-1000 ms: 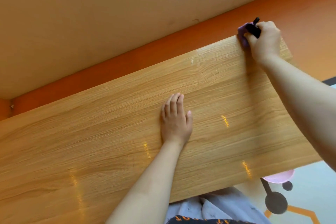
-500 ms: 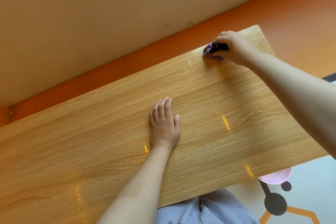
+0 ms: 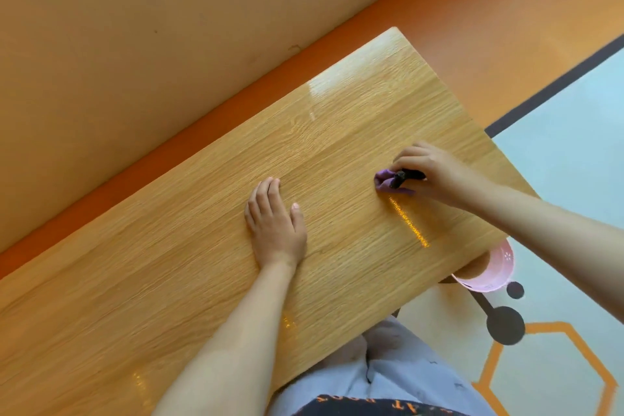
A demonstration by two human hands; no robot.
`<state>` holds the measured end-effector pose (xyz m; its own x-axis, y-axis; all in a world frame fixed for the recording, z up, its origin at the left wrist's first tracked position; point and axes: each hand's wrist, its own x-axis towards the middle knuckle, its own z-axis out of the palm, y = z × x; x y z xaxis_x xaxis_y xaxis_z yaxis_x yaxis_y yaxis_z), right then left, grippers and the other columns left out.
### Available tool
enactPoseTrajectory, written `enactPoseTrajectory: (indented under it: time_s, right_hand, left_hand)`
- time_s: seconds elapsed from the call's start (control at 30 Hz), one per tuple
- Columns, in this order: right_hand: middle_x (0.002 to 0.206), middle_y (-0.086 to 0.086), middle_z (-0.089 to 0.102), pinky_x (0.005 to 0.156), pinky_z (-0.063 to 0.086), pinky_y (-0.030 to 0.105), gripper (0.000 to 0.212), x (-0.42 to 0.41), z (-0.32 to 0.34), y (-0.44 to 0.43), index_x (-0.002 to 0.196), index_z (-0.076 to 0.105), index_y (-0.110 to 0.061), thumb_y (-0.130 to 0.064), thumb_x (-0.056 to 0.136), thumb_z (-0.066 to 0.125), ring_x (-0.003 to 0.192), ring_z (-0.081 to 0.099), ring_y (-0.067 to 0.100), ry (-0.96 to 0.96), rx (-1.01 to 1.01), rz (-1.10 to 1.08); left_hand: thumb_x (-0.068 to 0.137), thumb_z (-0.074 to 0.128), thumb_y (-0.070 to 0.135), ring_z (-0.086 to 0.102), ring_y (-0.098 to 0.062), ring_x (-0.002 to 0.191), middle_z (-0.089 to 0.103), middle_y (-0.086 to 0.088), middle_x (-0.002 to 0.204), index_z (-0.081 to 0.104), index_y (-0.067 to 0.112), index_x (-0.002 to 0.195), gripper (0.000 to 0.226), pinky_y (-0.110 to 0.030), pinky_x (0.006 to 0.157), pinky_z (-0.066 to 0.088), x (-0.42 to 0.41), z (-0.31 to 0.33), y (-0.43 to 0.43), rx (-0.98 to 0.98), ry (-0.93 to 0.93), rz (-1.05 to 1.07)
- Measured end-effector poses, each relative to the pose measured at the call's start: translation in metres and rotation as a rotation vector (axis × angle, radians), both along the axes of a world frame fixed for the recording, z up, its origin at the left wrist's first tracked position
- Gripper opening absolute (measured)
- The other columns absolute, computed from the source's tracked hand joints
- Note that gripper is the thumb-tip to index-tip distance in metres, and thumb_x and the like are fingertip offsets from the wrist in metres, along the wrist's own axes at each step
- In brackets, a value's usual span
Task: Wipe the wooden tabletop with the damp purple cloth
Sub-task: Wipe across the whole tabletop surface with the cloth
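Left hand lies flat mid bench, in the way. Bare wood btwn it & right hand; wall beyond far edge.

At centre right of the frame the right grip pinches the bunched purple cloth against the wooden desk; the left grip lies flat, fingers straight, at centre.

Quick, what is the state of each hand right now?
Left hand: open, lying flat on the wooden tabletop.
Right hand: closed, holding the purple cloth against the tabletop.
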<state>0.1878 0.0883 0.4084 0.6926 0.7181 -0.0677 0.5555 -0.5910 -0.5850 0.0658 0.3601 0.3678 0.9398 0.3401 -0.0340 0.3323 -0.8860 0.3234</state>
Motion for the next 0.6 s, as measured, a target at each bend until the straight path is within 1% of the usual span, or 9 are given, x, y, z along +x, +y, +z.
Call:
enactPoseTrajectory:
  time_s: [0.07, 0.17, 0.23, 0.37, 0.47, 0.53, 0.6]
  right_hand:
    - [0.094, 0.003, 0.064, 0.074, 0.049, 0.036, 0.034, -0.023, 0.000, -0.014, 0.097, 0.068, -0.009, -0.037, 0.081, 0.061, 0.088, 0.054, 0.022, 0.011, 0.005, -0.058]
    - [0.092, 0.001, 0.063, 0.073, 0.047, 0.035, 0.028, -0.061, -0.001, -0.033, 0.097, 0.068, -0.010, -0.034, 0.084, 0.066, 0.087, 0.054, 0.023, 0.017, 0.024, -0.161]
    - [0.091, 0.000, 0.063, 0.072, 0.046, 0.034, 0.030, -0.088, -0.001, -0.043, 0.096, 0.068, -0.009, -0.035, 0.083, 0.062, 0.086, 0.053, 0.021, 0.008, 0.027, -0.225]
    - [0.092, 0.003, 0.064, 0.075, 0.043, 0.033, 0.025, -0.136, -0.007, -0.058, 0.099, 0.068, -0.007, -0.021, 0.079, 0.063, 0.086, 0.050, 0.018, 0.001, 0.032, -0.332]
    - [0.092, 0.003, 0.064, 0.076, 0.042, 0.031, 0.024, -0.158, -0.005, -0.059, 0.098, 0.068, -0.006, -0.018, 0.078, 0.066, 0.086, 0.050, 0.019, -0.030, 0.034, -0.427]
    - [0.089, 0.006, 0.064, 0.073, 0.041, 0.028, 0.021, -0.169, -0.006, -0.050, 0.095, 0.069, -0.005, -0.008, 0.075, 0.074, 0.083, 0.053, 0.023, -0.067, 0.024, -0.528]
    - [0.085, 0.005, 0.062, 0.071, 0.036, 0.021, 0.022, -0.177, -0.009, -0.040, 0.091, 0.068, -0.006, -0.001, 0.071, 0.076, 0.080, 0.055, 0.023, -0.068, 0.019, -0.638]
  left_hand:
    - [0.091, 0.045, 0.029, 0.031, -0.026, 0.136, 0.039, -0.007, 0.143, 0.039, 0.010, 0.137, 0.050, -0.046, 0.114, 0.024, -0.001, 0.000, 0.000, -0.008, -0.010, -0.005]
    - [0.092, 0.046, 0.028, 0.030, -0.026, 0.136, 0.039, -0.008, 0.144, 0.039, 0.009, 0.137, 0.050, -0.045, 0.115, 0.021, -0.002, 0.001, -0.001, -0.022, -0.026, -0.009]
    - [0.092, 0.046, 0.028, 0.030, -0.026, 0.137, 0.039, -0.008, 0.144, 0.038, 0.009, 0.138, 0.050, -0.044, 0.116, 0.019, -0.003, 0.000, -0.001, -0.028, -0.027, -0.010]
    - [0.091, 0.046, 0.030, 0.031, -0.026, 0.136, 0.040, -0.008, 0.143, 0.040, 0.009, 0.137, 0.051, -0.044, 0.115, 0.019, -0.003, -0.001, 0.000, -0.012, -0.049, -0.024]
    - [0.091, 0.047, 0.029, 0.033, -0.027, 0.134, 0.041, -0.008, 0.142, 0.041, 0.008, 0.136, 0.050, -0.045, 0.115, 0.020, -0.004, -0.003, 0.002, -0.011, -0.068, -0.027]
    - [0.090, 0.046, 0.029, 0.033, -0.028, 0.134, 0.041, -0.009, 0.141, 0.041, 0.008, 0.136, 0.051, -0.045, 0.115, 0.020, -0.004, -0.003, 0.002, -0.006, -0.077, -0.034]
    - [0.091, 0.045, 0.029, 0.032, -0.028, 0.134, 0.040, -0.009, 0.142, 0.040, 0.008, 0.137, 0.051, -0.045, 0.115, 0.020, -0.004, -0.002, 0.001, -0.002, -0.064, -0.035]
